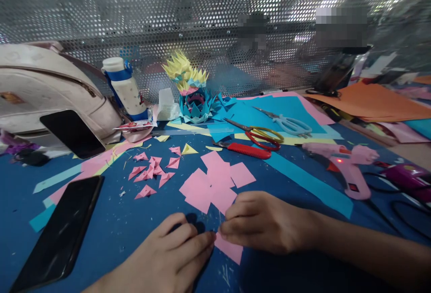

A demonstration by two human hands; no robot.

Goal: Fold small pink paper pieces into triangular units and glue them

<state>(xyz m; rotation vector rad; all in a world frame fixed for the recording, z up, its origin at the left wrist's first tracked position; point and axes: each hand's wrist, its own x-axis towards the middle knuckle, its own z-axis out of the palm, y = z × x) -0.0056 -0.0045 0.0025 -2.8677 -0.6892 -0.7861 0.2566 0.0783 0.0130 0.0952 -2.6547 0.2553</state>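
Observation:
Both hands rest low over a blue table, fingertips nearly meeting at a small pink paper piece (230, 249). My right hand (261, 223) has its fingers curled together at the paper's upper edge. My left hand (177, 248) is bent, its fingertips touching the paper's left corner; whether anything is pinched there is hidden. Just beyond lie several overlapping pink paper squares (218, 172). Left of these sits a scatter of small folded pink triangles (153, 169), with a yellow folded triangle (189, 149) beside them.
Two phones (63, 234) and a backpack (43, 86) stand left. Behind are a bottle (124, 86), folded-paper model (195, 104), blue sheets (249, 113), scissors (264, 136) and red cutter (249, 150). A pink glue gun (350, 163) with cables and orange paper (373, 102) are right.

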